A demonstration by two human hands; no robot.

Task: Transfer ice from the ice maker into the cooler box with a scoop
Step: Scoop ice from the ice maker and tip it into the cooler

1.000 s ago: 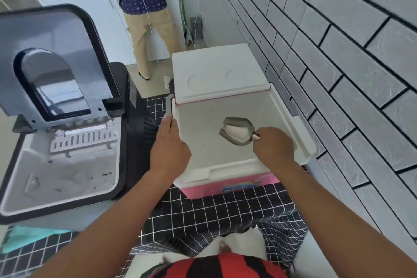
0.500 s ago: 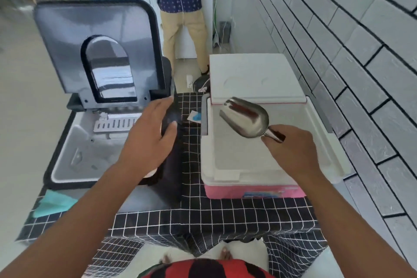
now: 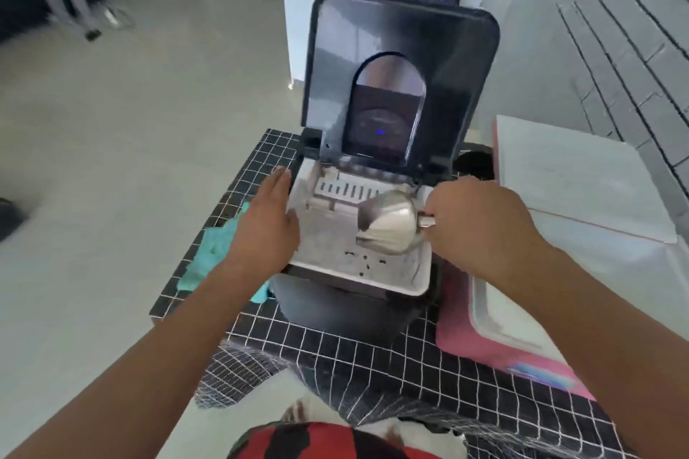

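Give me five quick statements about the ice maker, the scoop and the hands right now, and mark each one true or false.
1. The right hand holds the scoop by its handle. True.
2. The ice maker has its lid shut. False: the lid stands open.
3. The left hand grips the cooler box. False: it lies with straight fingers at the ice maker's left edge.
4. The scoop is over the ice maker's bin. True.
5. The teal cloth lies right of the ice maker. False: it lies left.

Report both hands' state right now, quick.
Left hand: open, fingers straight, resting on the ice maker's left rim.
Right hand: gripping the handle of the metal scoop over the ice bin.
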